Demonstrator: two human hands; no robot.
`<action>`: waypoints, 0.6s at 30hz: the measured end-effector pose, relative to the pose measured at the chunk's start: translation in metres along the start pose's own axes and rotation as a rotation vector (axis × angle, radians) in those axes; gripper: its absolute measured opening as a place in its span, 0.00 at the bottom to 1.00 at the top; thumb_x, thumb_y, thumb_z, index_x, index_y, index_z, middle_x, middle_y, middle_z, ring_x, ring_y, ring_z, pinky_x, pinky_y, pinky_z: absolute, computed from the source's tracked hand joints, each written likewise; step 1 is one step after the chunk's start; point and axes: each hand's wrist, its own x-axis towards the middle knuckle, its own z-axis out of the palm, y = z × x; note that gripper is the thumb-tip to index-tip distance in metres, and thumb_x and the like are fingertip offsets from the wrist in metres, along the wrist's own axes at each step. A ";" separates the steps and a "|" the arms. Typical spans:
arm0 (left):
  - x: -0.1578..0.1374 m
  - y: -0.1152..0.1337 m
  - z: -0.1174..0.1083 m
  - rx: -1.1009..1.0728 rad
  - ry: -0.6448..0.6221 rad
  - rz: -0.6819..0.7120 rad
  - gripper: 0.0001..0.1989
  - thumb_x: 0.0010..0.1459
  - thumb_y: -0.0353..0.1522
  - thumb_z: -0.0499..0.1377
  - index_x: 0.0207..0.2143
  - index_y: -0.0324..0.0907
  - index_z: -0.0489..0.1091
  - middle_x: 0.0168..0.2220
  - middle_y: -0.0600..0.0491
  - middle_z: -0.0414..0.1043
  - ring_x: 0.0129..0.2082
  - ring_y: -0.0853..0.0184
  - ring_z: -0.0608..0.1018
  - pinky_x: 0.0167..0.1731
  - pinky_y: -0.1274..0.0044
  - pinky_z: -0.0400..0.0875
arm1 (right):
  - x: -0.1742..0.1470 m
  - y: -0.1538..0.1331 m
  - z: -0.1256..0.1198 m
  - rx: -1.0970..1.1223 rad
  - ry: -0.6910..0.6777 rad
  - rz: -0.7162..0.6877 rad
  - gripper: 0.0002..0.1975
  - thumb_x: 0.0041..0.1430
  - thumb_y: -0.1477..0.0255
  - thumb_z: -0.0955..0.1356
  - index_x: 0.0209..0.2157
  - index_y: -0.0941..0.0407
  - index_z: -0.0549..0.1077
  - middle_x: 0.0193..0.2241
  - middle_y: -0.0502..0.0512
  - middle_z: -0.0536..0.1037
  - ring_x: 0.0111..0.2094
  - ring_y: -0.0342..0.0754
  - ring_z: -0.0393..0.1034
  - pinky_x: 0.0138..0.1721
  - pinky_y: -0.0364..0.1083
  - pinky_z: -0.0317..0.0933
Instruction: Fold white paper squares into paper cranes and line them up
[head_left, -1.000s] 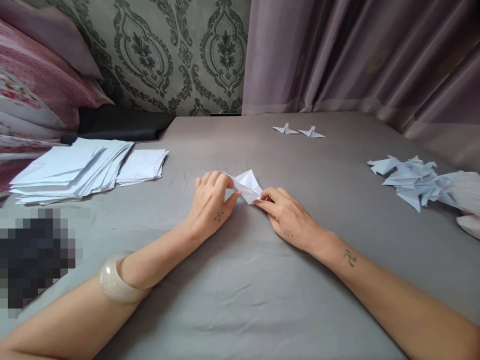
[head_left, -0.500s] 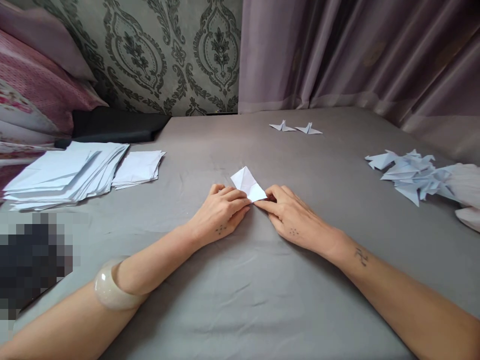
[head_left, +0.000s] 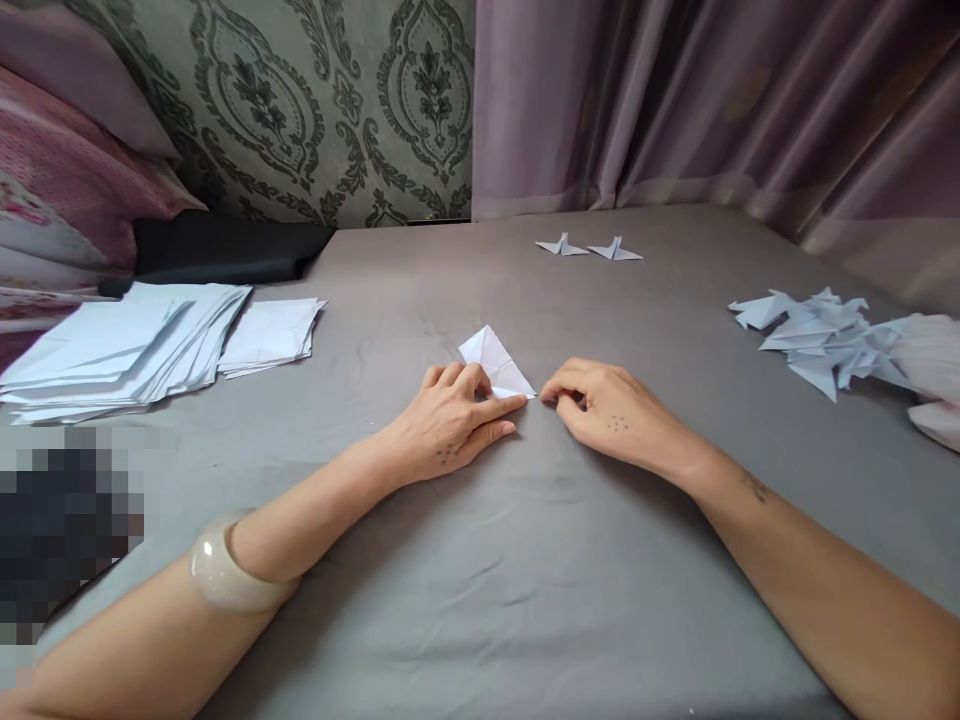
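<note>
A small white folded paper (head_left: 504, 362) lies on the grey cloth in front of me, its pointed end away from me and a crease down its face. My left hand (head_left: 457, 420) holds it down, the index finger stretched along its near edge and the other fingers bent over its left side. The left thumb rests on the cloth below. Just off the paper's right corner is my right hand (head_left: 596, 400), fingers curled and the fingertips together, with no paper visible in them.
To the left lie a stack of large white sheets (head_left: 127, 350) and a smaller stack (head_left: 270, 335), with a black folded item (head_left: 225, 248) behind. Two folded paper birds (head_left: 589, 248) sit at the back. A pile of paper birds (head_left: 821, 335) lies right, beside pale cloth (head_left: 934, 360).
My left index finger has slid right along the paper's near edge, and that edge now looks folded up. The right hand has drawn off the corner, slightly right.
</note>
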 end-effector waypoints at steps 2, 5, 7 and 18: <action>0.000 0.001 0.001 -0.012 0.006 0.002 0.20 0.65 0.44 0.47 0.56 0.55 0.66 0.43 0.47 0.66 0.39 0.62 0.66 0.43 0.66 0.58 | 0.003 -0.002 0.008 0.032 0.067 0.049 0.11 0.55 0.75 0.63 0.34 0.52 0.76 0.34 0.51 0.77 0.34 0.46 0.69 0.32 0.44 0.59; -0.001 0.001 0.001 -0.029 0.041 0.014 0.19 0.66 0.42 0.47 0.53 0.51 0.68 0.44 0.48 0.67 0.41 0.62 0.68 0.46 0.66 0.57 | 0.009 -0.004 0.022 0.076 0.159 0.059 0.07 0.55 0.66 0.67 0.35 0.53 0.75 0.32 0.51 0.75 0.35 0.47 0.68 0.34 0.45 0.59; -0.002 0.001 0.000 -0.032 0.080 0.020 0.17 0.66 0.40 0.48 0.50 0.47 0.70 0.44 0.48 0.69 0.42 0.63 0.69 0.47 0.66 0.57 | 0.012 -0.006 0.029 0.100 0.176 0.017 0.07 0.55 0.65 0.68 0.33 0.53 0.74 0.32 0.51 0.74 0.33 0.46 0.68 0.34 0.44 0.59; -0.009 -0.001 -0.007 0.184 0.329 -0.025 0.10 0.63 0.27 0.50 0.41 0.47 0.69 0.46 0.51 0.73 0.51 0.59 0.67 0.51 0.63 0.48 | 0.003 -0.017 0.021 -0.440 0.301 -0.386 0.18 0.65 0.79 0.55 0.35 0.54 0.74 0.37 0.56 0.75 0.34 0.48 0.60 0.36 0.49 0.51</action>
